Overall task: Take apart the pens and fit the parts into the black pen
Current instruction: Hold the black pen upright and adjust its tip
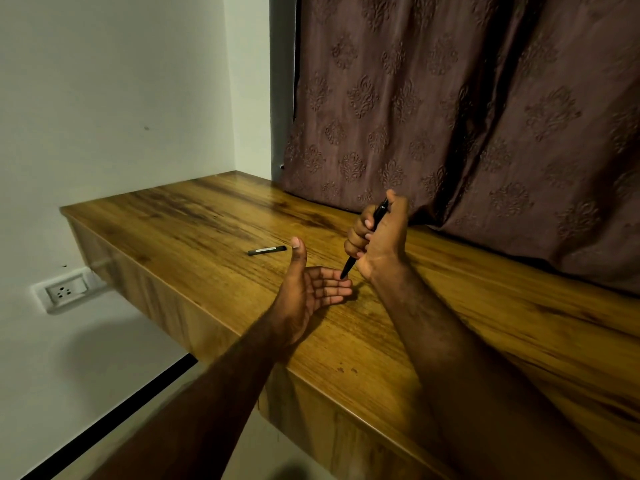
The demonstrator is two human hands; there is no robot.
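Observation:
My right hand (379,237) grips a black pen (349,266) in a fist, held nearly upright with its lower tip pointing down. That tip touches the fingertips of my left hand (311,289), which lies palm up with straight fingers and the thumb raised. A second pen (267,250), dark with a grey middle, lies flat on the wooden desk (194,216) to the left of both hands. The upper part of the black pen is partly hidden by my right fingers and thumb.
A brown patterned curtain (467,116) hangs down onto the desk's far edge behind my hands. A white wall with a socket (64,291) lies to the left. The desk's near edge runs diagonally under my forearms.

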